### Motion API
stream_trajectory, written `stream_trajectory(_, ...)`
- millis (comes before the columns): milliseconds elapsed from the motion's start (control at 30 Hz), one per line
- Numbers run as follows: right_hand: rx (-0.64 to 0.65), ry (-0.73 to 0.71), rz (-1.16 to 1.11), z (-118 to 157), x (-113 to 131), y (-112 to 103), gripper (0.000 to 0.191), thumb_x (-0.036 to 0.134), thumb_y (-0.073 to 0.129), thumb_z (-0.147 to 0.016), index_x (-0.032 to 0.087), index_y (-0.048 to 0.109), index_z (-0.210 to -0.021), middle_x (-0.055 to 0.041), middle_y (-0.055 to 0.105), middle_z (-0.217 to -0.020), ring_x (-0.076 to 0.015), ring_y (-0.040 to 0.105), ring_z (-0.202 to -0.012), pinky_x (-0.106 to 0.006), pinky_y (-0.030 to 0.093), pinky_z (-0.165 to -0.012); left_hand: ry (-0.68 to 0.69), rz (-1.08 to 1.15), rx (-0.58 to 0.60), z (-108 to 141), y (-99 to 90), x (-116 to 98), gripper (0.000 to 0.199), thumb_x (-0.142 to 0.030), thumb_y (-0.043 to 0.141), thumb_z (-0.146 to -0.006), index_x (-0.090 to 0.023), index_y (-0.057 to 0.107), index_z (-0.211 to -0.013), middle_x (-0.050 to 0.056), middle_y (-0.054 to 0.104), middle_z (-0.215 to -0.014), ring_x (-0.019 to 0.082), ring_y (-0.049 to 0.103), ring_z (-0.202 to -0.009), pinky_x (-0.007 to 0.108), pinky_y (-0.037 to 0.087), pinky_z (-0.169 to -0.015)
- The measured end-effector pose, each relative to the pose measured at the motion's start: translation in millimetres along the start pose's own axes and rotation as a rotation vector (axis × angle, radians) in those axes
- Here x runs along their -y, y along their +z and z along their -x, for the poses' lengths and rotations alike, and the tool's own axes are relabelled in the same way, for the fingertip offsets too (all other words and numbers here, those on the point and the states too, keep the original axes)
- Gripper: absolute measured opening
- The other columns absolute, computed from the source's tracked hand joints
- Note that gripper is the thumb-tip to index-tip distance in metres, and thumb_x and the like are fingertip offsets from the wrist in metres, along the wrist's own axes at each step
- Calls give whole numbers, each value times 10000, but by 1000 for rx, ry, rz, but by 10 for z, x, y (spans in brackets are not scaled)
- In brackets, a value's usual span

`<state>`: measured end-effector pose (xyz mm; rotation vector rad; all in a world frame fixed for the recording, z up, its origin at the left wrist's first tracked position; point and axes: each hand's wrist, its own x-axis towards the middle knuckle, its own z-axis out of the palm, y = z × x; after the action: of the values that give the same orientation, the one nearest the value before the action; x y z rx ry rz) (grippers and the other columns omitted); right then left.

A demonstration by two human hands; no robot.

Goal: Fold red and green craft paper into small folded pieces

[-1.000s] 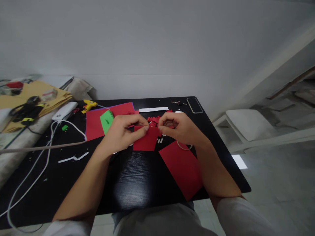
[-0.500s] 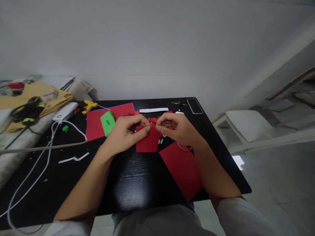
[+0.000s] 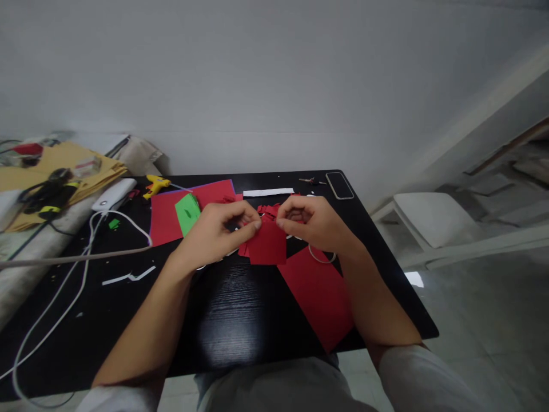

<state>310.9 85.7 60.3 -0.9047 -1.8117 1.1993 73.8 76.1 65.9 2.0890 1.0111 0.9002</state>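
Between my hands hangs a small red paper square (image 3: 268, 244), its upper edge pinched at both corners. My left hand (image 3: 223, 227) grips the upper left corner between thumb and index finger. At the upper right corner, my right hand (image 3: 311, 222) pinches the same square. More red paper shows behind its left side. Small red paper pieces (image 3: 268, 210) lie in a pile just beyond the square. A larger red sheet (image 3: 317, 292) rests under my right forearm, with a white loop (image 3: 321, 258) at its top.
On the black table (image 3: 231, 320) are a green paper stack (image 3: 187, 213), a yellow glue gun (image 3: 156, 184), a white strip (image 3: 268, 193), keys (image 3: 312, 181) and a phone (image 3: 339, 186). White cables (image 3: 88, 269) cross the left side. A white stool (image 3: 433, 217) stands right.
The red square has moved slightly right and now hangs straighter between my hands. My right hand has shifted a little right, and red paper now shows behind the square's left side.
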Motion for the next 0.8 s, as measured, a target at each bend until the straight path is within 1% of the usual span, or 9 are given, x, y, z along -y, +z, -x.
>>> stream_trajectory(100, -3, 21, -32, -12, -1, 5, 70, 226, 720, -846, 196, 669, -809, 16, 637, -719, -121, 572, -641, -267, 489, -599, 15, 10, 3, 4, -12, 22, 139, -280, 658, -962, -190, 709, -870, -6, 693, -773, 119, 619, -708, 230, 479, -665)
stream_trajectory(267, 32, -7, -32, -33, 6, 79, 76, 249, 745, -853, 184, 716, -879, -31, 718, -859, -150, 653, -773, -302, 544, -713, 35, 14, -2, -10, 20, 9, 123, -265, 659, -957, -189, 702, -870, -7, 690, -785, 113, 610, -712, 232, 480, -675)
stream_trajectory(500, 39, -36, -23, -34, -50, 136, 54, 239, 741, -857, 189, 728, -871, -32, 746, -884, -161, 688, -820, -310, 567, -763, 39, -24, 29, -19, 18, -36, 146, -255, 635, -947, -191, 696, -830, -12, 685, -731, 114, 600, -673, 232, 468, -640)
stream_trajectory(667, 69, -54, 22, -27, -51, 144, 29, 200, 700, -865, 189, 725, -873, -19, 747, -878, -153, 691, -814, -293, 558, -759, 43, -48, 62, -17, 15, -34, 95, -175, 632, -900, -186, 699, -833, -25, 687, -741, 104, 592, -672, 221, 455, -643)
stream_trajectory(800, 83, -72, 65, -32, -45, 149, 44, 179, 673, -858, 187, 715, -853, -8, 739, -854, -142, 669, -779, -276, 536, -735, 64, -55, 82, -18, 24, -38, 111, -113, 616, -862, -179, 683, -803, -38, 662, -726, 96, 566, -668, 214, 440, -649)
